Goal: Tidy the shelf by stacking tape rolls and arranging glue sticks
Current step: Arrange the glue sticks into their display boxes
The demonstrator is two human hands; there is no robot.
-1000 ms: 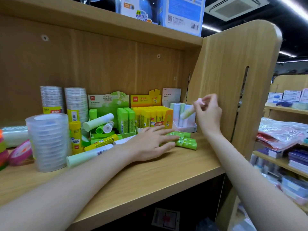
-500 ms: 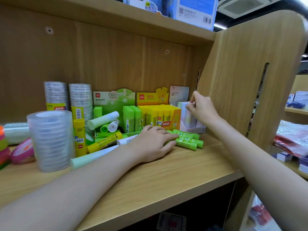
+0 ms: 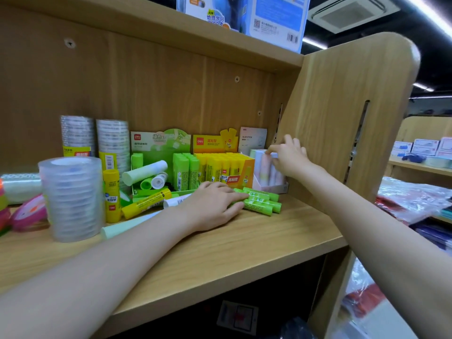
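Three green glue sticks [image 3: 263, 203] lie on the wooden shelf [image 3: 244, 245]. My left hand [image 3: 215, 204] rests flat beside them, its fingertips touching them. My right hand [image 3: 289, 157] reaches into the pastel glue stick box [image 3: 265, 172] by the right side panel and pinches the top of a pastel stick standing in it. Behind my left hand stand the yellow glue stick box [image 3: 225, 167] and the green glue stick box [image 3: 159, 162], the latter with loose sticks in it. A stack of clear tape rolls [image 3: 71, 199] stands front left, with two taller tape stacks [image 3: 97, 138] behind it.
An upright yellow stick [image 3: 111, 194], a lying yellow stick [image 3: 146, 203] and a long pale green stick [image 3: 122, 228] are on the shelf. A pink tape roll [image 3: 29, 211] lies at far left. The wooden side panel [image 3: 342, 118] closes the right; another shelf sits above.
My right hand has carried a pastel glue stick down into the pastel box and now sits at its top. My left hand has stayed on the green sticks.
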